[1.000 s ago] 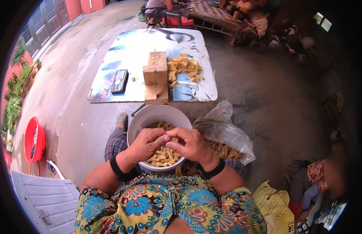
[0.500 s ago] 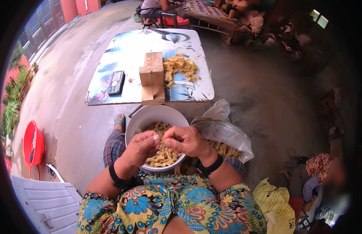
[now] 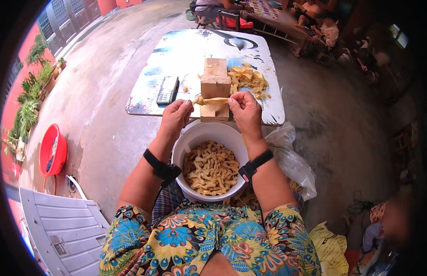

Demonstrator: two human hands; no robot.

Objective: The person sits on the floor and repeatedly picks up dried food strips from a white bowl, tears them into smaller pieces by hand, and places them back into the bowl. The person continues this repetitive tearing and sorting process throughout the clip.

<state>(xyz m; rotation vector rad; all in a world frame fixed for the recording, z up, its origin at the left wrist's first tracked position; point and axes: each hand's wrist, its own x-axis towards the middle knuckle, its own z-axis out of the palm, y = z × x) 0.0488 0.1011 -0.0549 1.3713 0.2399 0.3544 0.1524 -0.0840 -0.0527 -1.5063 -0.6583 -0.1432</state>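
You have the yellowish strip stretched between your hands at the upper middle of the frame, before the wooden block on the bench. Your left hand has a narrow pinch grip at its bunched end, your right hand at the other. It looks light, soft and pliant, perhaps easily torn; hold it by the ends. At lower right, a yellow bag bears dark print.

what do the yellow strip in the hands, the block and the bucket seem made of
Strip: thin, pliable, perhaps glossy sheet, judging by its twisted folds; exact material unclear.
Block: wood, apparently unvarnished, from its tan faces and rough-looking top.
Bucket: probably smooth plastic, given its even pale wall.
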